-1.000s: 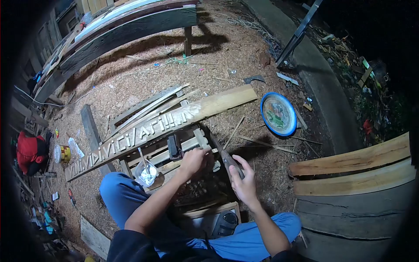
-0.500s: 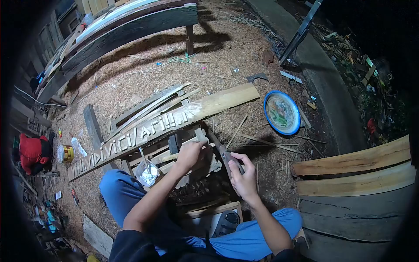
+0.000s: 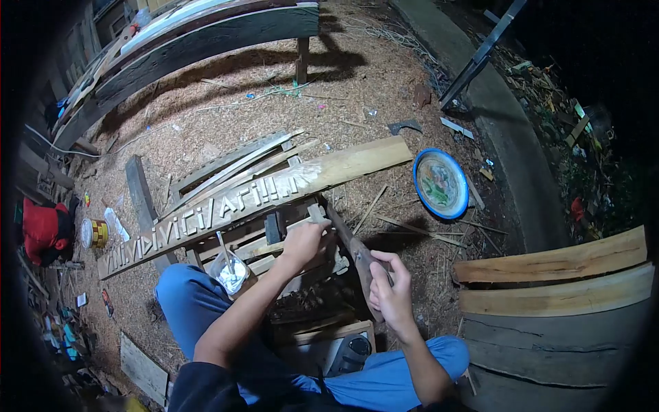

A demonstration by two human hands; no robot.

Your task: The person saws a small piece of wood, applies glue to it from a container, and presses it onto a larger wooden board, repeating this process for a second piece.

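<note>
My left hand (image 3: pixel 304 244) is closed above the small wooden frame (image 3: pixel 341 264) before me, by a pale wood strip (image 3: pixel 315 212); what its fingers hold is hidden. My right hand (image 3: pixel 392 294) has its thumb and fingers curled together beside a long dark wooden piece (image 3: pixel 362 259); anything pinched there is too small to tell. Behind the hands lies a long board (image 3: pixel 357 163) bearing raised pale letters (image 3: pixel 240 200). A plastic tub of white paste (image 3: pixel 232 273) with a stick in it stands left of my left hand, near a dark block (image 3: pixel 274 228).
A blue-rimmed round tray (image 3: pixel 417 194) lies to the right. Planks (image 3: pixel 549 264) are at the lower right, and a bench (image 3: pixel 206 58) stands at the back. A yellow-patterned can (image 3: pixel 100 234) and a red-and-black bundle (image 3: pixel 42 230) are at left. Thin sticks (image 3: pixel 419 226) litter the ground.
My right hand has shifted slightly down and right, uncovering more of the dark wooden piece. My left hand has moved slightly to the right. The view has shifted a little.
</note>
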